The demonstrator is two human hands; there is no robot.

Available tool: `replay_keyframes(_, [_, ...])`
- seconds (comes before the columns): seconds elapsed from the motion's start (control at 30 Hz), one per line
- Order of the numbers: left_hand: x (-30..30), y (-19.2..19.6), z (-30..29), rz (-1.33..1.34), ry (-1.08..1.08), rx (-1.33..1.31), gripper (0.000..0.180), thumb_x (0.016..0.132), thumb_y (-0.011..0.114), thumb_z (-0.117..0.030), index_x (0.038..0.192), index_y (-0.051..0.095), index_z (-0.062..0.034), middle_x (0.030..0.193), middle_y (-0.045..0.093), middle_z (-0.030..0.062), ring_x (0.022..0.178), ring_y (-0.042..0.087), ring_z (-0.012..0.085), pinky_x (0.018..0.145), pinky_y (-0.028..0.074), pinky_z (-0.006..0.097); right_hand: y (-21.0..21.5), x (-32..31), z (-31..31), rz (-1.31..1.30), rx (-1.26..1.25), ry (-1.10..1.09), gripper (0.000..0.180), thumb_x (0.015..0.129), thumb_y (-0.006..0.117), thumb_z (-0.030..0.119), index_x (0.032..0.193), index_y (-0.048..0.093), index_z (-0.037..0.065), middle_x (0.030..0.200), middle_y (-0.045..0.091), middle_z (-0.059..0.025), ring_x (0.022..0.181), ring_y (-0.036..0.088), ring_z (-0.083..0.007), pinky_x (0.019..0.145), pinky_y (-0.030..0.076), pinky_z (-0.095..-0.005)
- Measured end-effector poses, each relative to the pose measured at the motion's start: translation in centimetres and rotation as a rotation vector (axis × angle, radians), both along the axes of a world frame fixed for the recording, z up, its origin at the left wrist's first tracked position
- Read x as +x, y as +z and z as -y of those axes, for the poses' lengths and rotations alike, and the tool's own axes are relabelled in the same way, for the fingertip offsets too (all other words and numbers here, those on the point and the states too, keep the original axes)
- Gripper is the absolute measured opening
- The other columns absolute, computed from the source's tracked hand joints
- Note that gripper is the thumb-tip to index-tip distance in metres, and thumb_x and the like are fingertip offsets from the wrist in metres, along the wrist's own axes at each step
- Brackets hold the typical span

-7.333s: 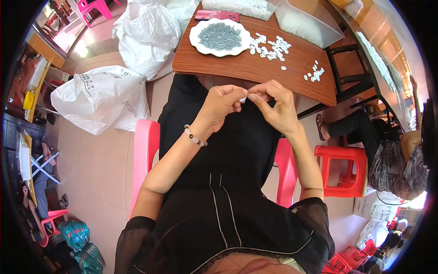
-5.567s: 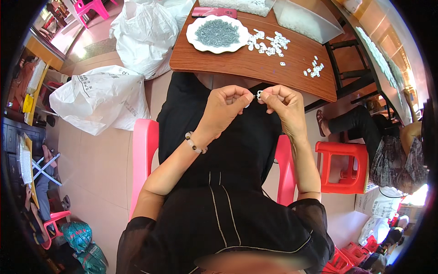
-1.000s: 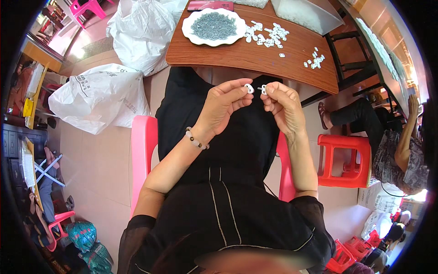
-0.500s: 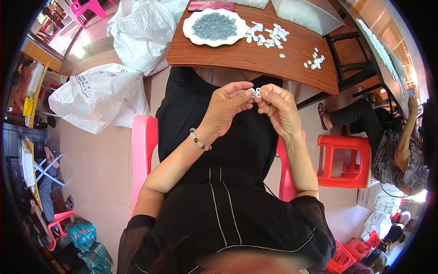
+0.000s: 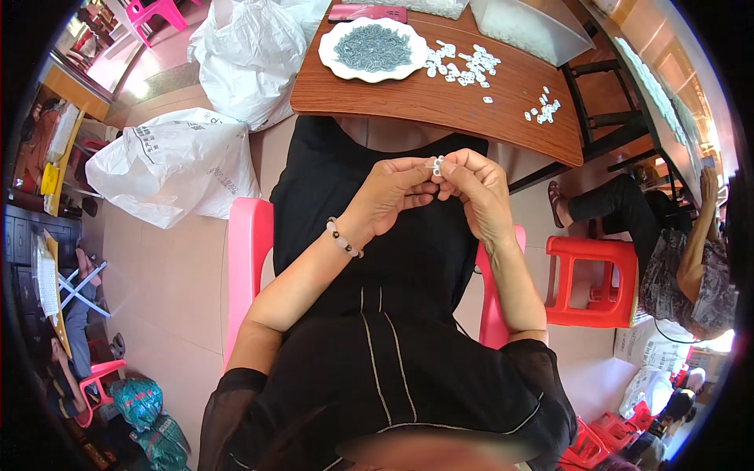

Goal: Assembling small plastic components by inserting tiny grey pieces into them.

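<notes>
A small white plastic piece [image 5: 437,166] with holes is pinched between my two hands above my lap, just short of the table's near edge. My left hand [image 5: 397,188] closes thumb and forefinger on its left side; the other fingers are curled. My right hand [image 5: 477,188] grips its right side with thumb and forefinger. Whether a second small part sits between the fingertips is too small to tell. On the table, a scalloped white plate [image 5: 330,64] carries a heap of small grey pins [image 5: 372,49]. More white plastic pieces [image 5: 473,66] lie scattered right of the plate.
The brown wooden table [image 5: 393,100] also bears a pink flat case [image 5: 367,12] and a translucent bin [image 5: 534,31]. White sacks [image 5: 177,169] slump on the floor at left. A red stool [image 5: 593,279] and a seated person [image 5: 683,259] are at right.
The white piece has turned and shifted slightly left and down between my fingertips. My right fingers have moved a little with it; both hands stay together over my lap.
</notes>
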State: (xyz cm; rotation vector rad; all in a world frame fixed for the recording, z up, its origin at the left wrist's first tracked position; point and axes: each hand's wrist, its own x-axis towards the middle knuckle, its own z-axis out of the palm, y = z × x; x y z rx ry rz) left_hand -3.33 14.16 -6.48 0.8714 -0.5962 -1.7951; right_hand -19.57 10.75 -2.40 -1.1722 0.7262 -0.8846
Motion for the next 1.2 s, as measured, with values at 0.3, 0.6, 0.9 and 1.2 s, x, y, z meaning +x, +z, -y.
replay_keyframes(0.3, [-0.1, 0.6, 0.0, -0.037, 0.219, -0.084, 0.023, 0.092, 0.062, -0.022, 0.108, 0.063, -0.0054, 0.094, 0.067, 0.0043, 0.080, 0.062, 0.0098, 0.076, 0.051, 0.025, -0.2, -0.2, 0.1, -0.043, -0.074, -0.067, 0.011, 0.087, 0.062, 0.011, 0.090, 0.064, 0.000, 0.078, 0.066, -0.0043, 0.067, 0.057, -0.0054, 0.062, 0.044, -0.0197])
replay_keyframes(0.6, [-0.1, 0.4, 0.1, -0.146, 0.138, -0.048, 0.024, 0.092, 0.061, -0.023, 0.109, 0.063, -0.0052, 0.098, 0.067, 0.0040, 0.082, 0.061, 0.0087, 0.077, 0.050, 0.024, -0.1, -0.8, 0.3, -0.187, -0.234, -0.178, 0.011, 0.088, 0.062, 0.013, 0.087, 0.064, 0.002, 0.077, 0.065, -0.0022, 0.069, 0.058, -0.0052, 0.060, 0.042, -0.0189])
replay_keyframes(0.9, [-0.3, 0.5, 0.0, -0.058, 0.172, -0.053, 0.026, 0.090, 0.065, -0.023, 0.109, 0.063, -0.0049, 0.097, 0.068, 0.0035, 0.080, 0.061, 0.0070, 0.074, 0.049, 0.021, -0.1, -0.8, 0.3, -0.238, -0.252, -0.217, 0.008, 0.087, 0.062, 0.006, 0.088, 0.064, -0.002, 0.079, 0.067, -0.0032, 0.068, 0.057, -0.0028, 0.059, 0.042, -0.0163])
replay_keyframes(1.2, [-0.4, 0.4, -0.2, -0.041, 0.199, -0.060, 0.025, 0.089, 0.066, -0.021, 0.107, 0.064, -0.0048, 0.095, 0.069, 0.0030, 0.080, 0.062, 0.0066, 0.072, 0.049, 0.020, -0.3, -0.8, 0.5, -0.275, -0.256, -0.234, 0.010, 0.086, 0.063, 0.008, 0.087, 0.065, -0.002, 0.077, 0.067, -0.0028, 0.068, 0.058, -0.0032, 0.062, 0.044, -0.0170])
